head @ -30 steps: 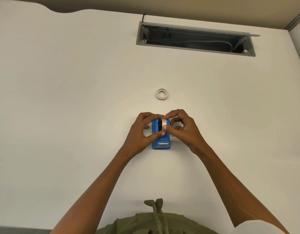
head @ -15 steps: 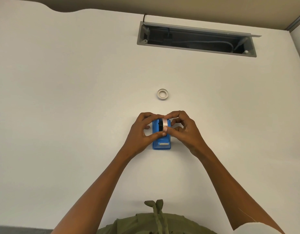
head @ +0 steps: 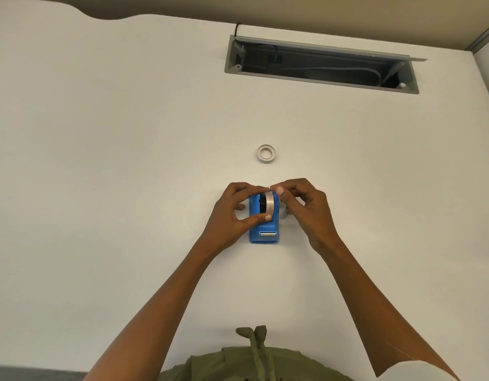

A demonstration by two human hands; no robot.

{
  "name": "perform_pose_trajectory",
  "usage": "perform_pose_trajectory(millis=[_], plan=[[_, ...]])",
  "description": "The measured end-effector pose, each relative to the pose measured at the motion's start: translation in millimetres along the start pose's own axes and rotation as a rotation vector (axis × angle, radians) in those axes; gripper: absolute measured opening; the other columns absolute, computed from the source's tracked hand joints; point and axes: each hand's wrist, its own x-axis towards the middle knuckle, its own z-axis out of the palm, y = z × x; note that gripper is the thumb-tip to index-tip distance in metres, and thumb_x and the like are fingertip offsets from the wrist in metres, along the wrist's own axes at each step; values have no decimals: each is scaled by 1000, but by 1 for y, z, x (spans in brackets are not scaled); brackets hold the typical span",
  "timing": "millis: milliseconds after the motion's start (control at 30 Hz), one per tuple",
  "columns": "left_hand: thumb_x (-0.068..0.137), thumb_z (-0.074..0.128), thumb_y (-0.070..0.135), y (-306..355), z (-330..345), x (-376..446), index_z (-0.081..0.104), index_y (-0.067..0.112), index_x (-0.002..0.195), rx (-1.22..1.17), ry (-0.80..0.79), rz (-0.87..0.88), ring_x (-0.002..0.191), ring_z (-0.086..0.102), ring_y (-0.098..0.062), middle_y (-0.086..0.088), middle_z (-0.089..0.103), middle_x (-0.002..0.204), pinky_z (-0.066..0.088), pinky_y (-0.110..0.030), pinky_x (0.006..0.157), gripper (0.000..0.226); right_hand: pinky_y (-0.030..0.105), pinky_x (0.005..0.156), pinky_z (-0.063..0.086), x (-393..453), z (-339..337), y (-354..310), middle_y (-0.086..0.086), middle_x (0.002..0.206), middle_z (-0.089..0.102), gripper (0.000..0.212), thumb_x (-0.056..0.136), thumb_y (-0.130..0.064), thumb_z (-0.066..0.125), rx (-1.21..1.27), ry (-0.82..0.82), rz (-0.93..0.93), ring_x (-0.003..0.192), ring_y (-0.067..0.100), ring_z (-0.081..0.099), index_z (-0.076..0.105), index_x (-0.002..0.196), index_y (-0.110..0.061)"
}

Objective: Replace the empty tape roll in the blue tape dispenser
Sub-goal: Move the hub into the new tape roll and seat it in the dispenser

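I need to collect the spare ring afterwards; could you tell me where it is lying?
In the head view, the white ring lies flat on the white desk, beyond the blue tape dispenser, between it and the open cable tray.

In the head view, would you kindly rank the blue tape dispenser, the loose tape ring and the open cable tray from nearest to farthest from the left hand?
1. The blue tape dispenser: touching the left hand, just to its right.
2. The loose tape ring: lying flat on the desk, beyond the dispenser.
3. The open cable tray: at the desk's far edge, toward the right.
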Motion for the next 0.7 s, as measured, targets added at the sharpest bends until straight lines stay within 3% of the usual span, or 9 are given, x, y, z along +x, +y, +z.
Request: perform_pose_trajectory(millis=[133, 333, 467, 700], plan=[[75, 75, 30, 1, 0, 0, 52, 39, 115, 5, -2, -4, 105, 51, -7, 8, 48, 117, 44, -6, 78, 47, 13, 63, 48, -10, -7, -4, 1, 98, 67, 15, 80, -21, 71, -54, 46, -112, 80, 5, 59, 72, 95, -21], [75, 75, 29, 2, -1, 0, 56, 34, 118, 1, -5, 7, 107, 52, -7, 6, 50, 117, 45, -10, 80, 47, 16, 57, 43, -16, -6, -9, 6, 82, 63, 25, 74, -12, 77, -343, -4, -370, 70, 15, 56, 74, 98, -14], [75, 75, 30, 2, -1, 0, 56, 36, 117, -17, -9, -4, 108, 53, -10, 5, 51, 118, 46, -16, 83, 46, 10, 59, 37, -13, -5, -12, 11, 79, 67, 19, 73, -9, 77, -450, -1, -451, 70, 18, 57, 76, 92, -8], [73, 77, 30, 3, -1, 2, 54, 40, 112, -8, -6, -11, 105, 52, -8, 8, 50, 116, 44, -12, 79, 46, 18, 64, 40, -13, -6, -13, 11, 77, 70, 12, 75, -9, 74, -508, 0, -507, 73, 23, 61, 76, 87, -7]])
